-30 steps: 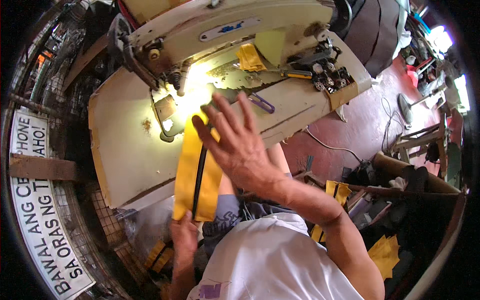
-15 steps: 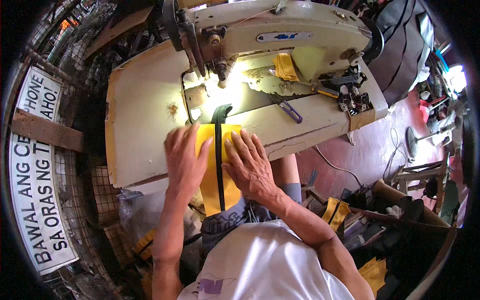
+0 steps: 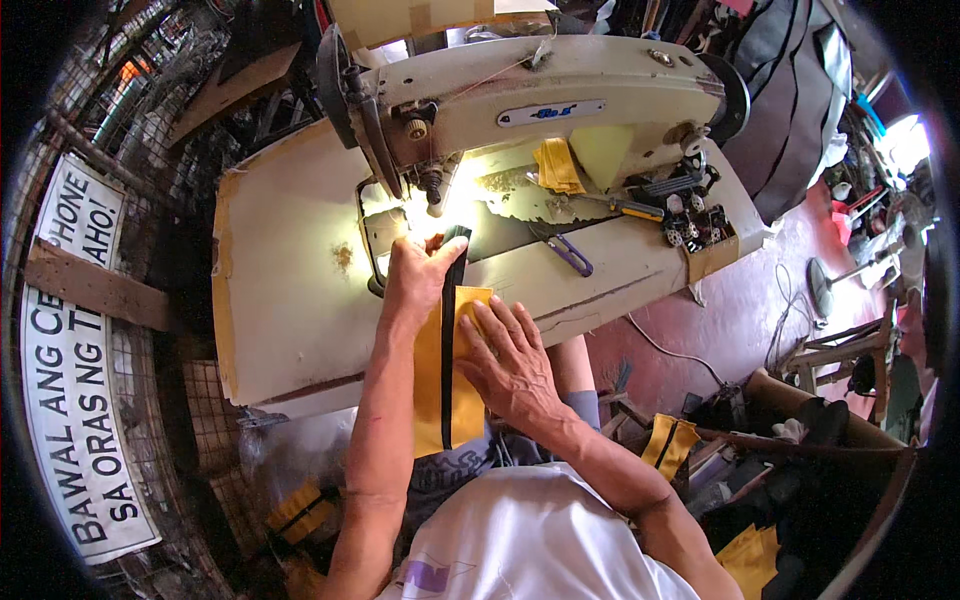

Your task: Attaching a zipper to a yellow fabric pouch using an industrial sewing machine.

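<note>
A yellow fabric panel [image 3: 468, 412] with a black zipper [image 3: 448, 385] running down its middle lies over the near edge of the sewing table [image 3: 290, 320] and hangs toward my lap. My left hand [image 3: 418, 278] pinches the zipper's loose far end between thumb and fingers, just in front of the sewing machine's lit needle area. Flat on the right side of the panel rests my right hand [image 3: 512, 362], fingers stretched out. My left hand and forearm cover part of the panel's left edge.
The sewing machine [image 3: 620, 95] spans the table's far side. Right of the needle lie folded yellow pieces [image 3: 558, 167], purple-handled thread snips [image 3: 572, 256], a yellow-handled screwdriver [image 3: 640, 210] and a box of bobbins [image 3: 705, 228]. More yellow zippered pieces [image 3: 668, 446] sit low at right.
My left hand has moved from the panel's left edge to the zipper's far end and closed on it. The curled end is now straighter. The panel has shifted slightly nearer me.
</note>
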The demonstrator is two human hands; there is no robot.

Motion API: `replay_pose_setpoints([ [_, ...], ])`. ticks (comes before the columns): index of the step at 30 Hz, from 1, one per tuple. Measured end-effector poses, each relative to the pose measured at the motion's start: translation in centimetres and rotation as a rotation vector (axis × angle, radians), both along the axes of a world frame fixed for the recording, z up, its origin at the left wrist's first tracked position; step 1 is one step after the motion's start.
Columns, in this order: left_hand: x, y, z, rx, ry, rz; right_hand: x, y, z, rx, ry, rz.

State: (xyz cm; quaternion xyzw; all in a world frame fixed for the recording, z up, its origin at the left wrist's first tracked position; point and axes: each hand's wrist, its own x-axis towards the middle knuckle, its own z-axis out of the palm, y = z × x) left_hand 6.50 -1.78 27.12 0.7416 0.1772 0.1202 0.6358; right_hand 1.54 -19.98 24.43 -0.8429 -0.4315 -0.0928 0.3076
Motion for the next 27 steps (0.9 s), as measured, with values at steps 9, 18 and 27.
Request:
replay_pose_setpoints([
  [9, 0.3, 0.1, -1.4, -0.045, -0.104, 0.026, 10.4, 4.0, 2.4, 0.421, 0.221, -0.150],
  [18, 0.5, 0.4, -3.0, 0.024, -0.192, 0.087, 11.5, 5.4, 3.6, 0.347, 0.604, -0.162],
  [27, 0.2, -0.9, -0.8, 0.144, -0.067, 0.075, 11.5, 4.8, 1.2, 0.443, 0.461, -0.151],
])
